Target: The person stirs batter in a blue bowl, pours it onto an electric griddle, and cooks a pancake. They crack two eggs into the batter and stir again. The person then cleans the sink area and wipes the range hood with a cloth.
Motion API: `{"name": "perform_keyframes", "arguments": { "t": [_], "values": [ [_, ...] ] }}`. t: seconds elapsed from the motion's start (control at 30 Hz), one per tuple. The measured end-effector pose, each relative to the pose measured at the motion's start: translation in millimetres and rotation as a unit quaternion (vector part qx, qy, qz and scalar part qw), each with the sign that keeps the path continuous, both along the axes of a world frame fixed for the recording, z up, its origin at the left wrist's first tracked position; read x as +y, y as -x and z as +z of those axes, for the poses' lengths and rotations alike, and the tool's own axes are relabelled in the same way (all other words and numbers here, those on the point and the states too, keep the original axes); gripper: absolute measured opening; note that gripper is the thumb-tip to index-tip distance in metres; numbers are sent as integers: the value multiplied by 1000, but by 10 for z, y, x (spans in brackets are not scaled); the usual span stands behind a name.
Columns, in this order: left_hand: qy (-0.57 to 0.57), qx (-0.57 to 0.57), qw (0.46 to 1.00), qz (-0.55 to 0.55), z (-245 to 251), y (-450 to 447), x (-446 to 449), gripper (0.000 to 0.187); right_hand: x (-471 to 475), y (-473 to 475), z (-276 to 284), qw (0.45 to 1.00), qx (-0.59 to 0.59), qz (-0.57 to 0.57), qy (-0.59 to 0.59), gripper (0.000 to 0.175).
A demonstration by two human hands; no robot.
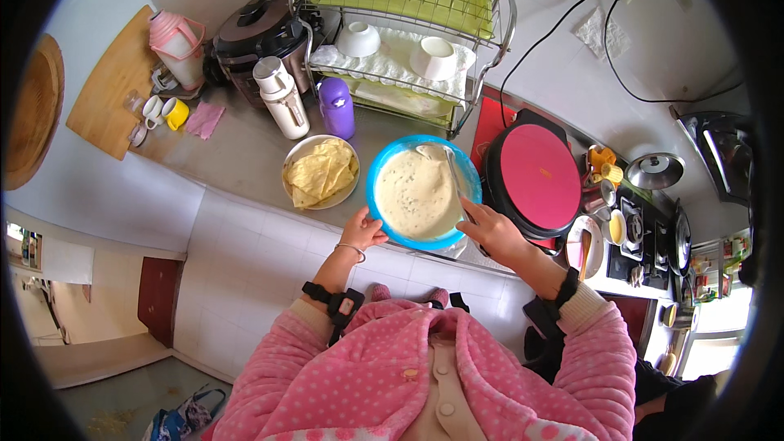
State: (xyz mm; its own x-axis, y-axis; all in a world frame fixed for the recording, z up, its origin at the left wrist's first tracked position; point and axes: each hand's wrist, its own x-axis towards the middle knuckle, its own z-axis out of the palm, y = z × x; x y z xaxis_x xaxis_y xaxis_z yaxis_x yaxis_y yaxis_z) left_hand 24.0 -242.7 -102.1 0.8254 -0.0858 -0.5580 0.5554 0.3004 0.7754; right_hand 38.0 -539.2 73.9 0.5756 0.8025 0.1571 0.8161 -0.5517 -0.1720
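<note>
A blue bowl [375, 159] of pale batter [413, 193] flecked with green sits at the counter's front edge. My left hand [362, 229] grips its rim at the near left side. In my right hand [493, 229] is the handle of a metal ladle [454, 171], whose head lies in the batter near the far rim, partly coated. To the left of the bowl, folded yellow pancakes [321, 173] rest in a white dish [289, 162]. On the right stands a round electric griddle with a pink lid [539, 174], its lid down.
Behind the bowl rises a wire dish rack [505, 12] with upturned white bowls. A purple bottle [336, 109], white flask [282, 98] and pressure cooker [260, 43] stand at the back left. Right of the griddle are a plate with a wooden spatula [586, 251] and a gas stove [634, 226].
</note>
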Motion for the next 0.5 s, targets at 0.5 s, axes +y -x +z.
{"name": "perform_keyframes", "arguments": {
  "t": [0.5],
  "values": [
    [25,9,1000,-17,-9,-43,36,47,250,45,-377,993,12,112,-39,16]
  ]
}}
